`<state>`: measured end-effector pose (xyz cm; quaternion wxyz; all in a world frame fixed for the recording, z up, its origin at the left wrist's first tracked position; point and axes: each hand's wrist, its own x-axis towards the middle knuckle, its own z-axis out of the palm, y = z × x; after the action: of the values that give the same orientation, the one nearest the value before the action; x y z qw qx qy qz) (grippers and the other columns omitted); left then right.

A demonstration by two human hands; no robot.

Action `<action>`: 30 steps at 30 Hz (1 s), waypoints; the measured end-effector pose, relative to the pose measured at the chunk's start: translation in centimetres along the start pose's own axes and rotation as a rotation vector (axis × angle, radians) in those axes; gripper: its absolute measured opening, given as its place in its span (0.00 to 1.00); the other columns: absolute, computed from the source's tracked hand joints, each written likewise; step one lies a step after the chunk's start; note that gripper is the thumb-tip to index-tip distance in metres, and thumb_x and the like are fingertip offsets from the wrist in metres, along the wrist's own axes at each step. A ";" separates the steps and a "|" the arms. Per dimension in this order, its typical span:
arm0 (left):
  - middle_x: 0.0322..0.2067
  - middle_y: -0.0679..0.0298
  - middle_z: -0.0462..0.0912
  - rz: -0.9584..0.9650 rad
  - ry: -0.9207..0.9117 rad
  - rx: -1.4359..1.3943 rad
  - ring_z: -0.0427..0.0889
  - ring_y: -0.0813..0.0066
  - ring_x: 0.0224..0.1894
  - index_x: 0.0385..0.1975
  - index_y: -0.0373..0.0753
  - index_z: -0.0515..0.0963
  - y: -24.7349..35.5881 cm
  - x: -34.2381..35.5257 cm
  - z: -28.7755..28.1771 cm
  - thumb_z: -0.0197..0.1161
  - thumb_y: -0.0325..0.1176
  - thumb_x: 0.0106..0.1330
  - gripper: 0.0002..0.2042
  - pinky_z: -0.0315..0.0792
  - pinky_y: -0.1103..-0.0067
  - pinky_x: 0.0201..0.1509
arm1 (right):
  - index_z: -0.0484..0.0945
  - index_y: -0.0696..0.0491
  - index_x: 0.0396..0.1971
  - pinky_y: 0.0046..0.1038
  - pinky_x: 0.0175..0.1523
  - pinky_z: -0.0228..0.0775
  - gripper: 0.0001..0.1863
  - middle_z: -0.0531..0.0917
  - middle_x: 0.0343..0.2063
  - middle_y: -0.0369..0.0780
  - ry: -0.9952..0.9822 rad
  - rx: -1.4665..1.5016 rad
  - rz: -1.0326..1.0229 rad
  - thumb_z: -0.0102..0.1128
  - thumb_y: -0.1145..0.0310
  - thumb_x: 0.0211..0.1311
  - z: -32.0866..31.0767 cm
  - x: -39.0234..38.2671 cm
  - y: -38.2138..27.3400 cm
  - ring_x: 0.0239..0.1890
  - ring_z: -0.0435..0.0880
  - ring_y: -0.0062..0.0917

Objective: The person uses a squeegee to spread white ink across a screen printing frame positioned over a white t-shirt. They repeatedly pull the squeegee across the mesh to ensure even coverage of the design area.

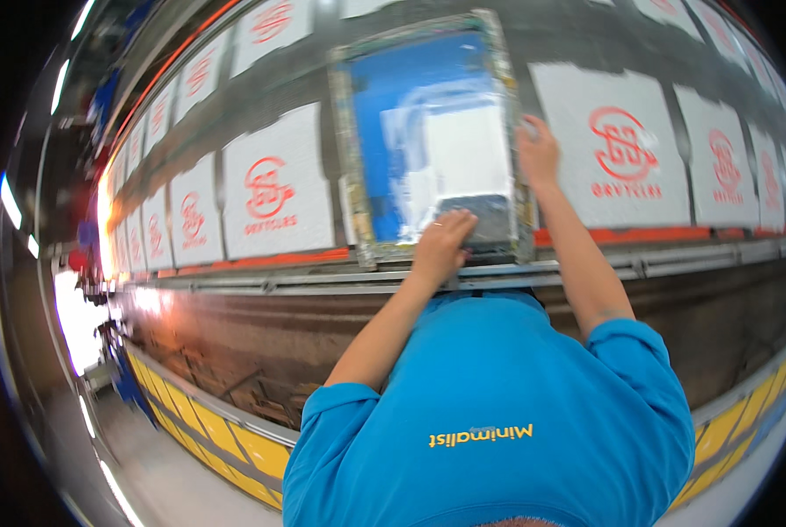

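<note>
A screen printing frame (364, 206) with blue mesh (371, 132) stands across the printing table in front of me. White ink (468, 145) covers much of its middle and right part. At the frame's near end lies a dark grey block that looks like a squeegee (490, 220). My left hand (444, 244) is closed over the left end of this squeegee, fingers bent on top of it. Beside the frame's right rail, my right hand (538, 151) is raised, its fingers loosely bent and apart. It is slightly blurred, so contact with the rail is unclear.
White printed panels with red designs lie in rows to the left (279, 180) and right (617, 145) of the frame. A metal rail (314, 283) runs along the table's near edge. Behind me stands a low structure with yellow panels (209, 422). Bright light glows at far left.
</note>
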<state>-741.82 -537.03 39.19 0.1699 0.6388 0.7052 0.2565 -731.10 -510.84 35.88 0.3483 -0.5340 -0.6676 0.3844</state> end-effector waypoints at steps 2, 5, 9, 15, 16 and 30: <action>0.61 0.56 0.81 0.038 0.031 -0.005 0.79 0.54 0.64 0.60 0.41 0.80 0.1 0.0 -2.2 0.72 0.21 0.46 0.33 0.74 0.64 0.67 | 0.84 0.52 0.53 0.40 0.56 0.76 0.19 0.88 0.47 0.50 0.052 -0.026 -0.084 0.63 0.59 0.68 0.0 0.6 -1.5 0.49 0.87 0.46; 0.54 0.58 0.85 0.047 0.072 0.000 0.82 0.55 0.58 0.57 0.41 0.81 -2.6 -1.0 -5.8 0.73 0.24 0.47 0.30 0.76 0.65 0.61 | 0.84 0.54 0.53 0.38 0.55 0.77 0.19 0.89 0.44 0.49 0.069 -0.081 -0.123 0.63 0.58 0.68 2.0 0.1 -4.9 0.47 0.88 0.42; 0.46 0.61 0.87 0.029 0.089 0.092 0.84 0.57 0.49 0.50 0.42 0.82 -11.2 -4.4 -10.8 0.74 0.27 0.48 0.24 0.77 0.63 0.54 | 0.83 0.55 0.54 0.35 0.51 0.76 0.19 0.88 0.37 0.47 -0.107 -0.054 0.089 0.63 0.60 0.68 9.8 -6.0 -11.8 0.43 0.87 0.33; 0.36 0.65 0.84 0.080 0.022 0.265 0.85 0.59 0.40 0.41 0.44 0.82 -26.9 -10.0 -21.7 0.77 0.36 0.49 0.18 0.78 0.64 0.43 | 0.83 0.56 0.51 0.31 0.40 0.76 0.17 0.87 0.30 0.42 0.062 -0.030 -0.191 0.65 0.63 0.67 28.2 -13.7 -12.4 0.30 0.84 0.25; 0.35 0.66 0.84 0.056 0.038 0.265 0.84 0.60 0.39 0.40 0.45 0.82 -28.6 -11.7 -23.3 0.78 0.38 0.49 0.18 0.78 0.65 0.41 | 0.83 0.55 0.50 0.30 0.41 0.77 0.16 0.88 0.31 0.42 -0.065 0.016 0.010 0.65 0.64 0.67 29.9 -16.0 -15.2 0.32 0.86 0.25; 0.32 0.66 0.85 -0.013 -0.162 0.174 0.85 0.64 0.37 0.38 0.45 0.84 -37.7 -17.7 -32.7 0.77 0.44 0.59 0.14 0.78 0.68 0.37 | 0.83 0.51 0.52 0.34 0.45 0.79 0.19 0.90 0.38 0.47 -0.015 0.016 0.044 0.65 0.59 0.65 41.5 -20.6 -19.0 0.33 0.88 0.33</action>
<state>-788.85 -561.22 42.32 0.1719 0.6652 0.7128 0.1407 -772.08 -539.44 32.42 0.3390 -0.5429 -0.6552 0.4014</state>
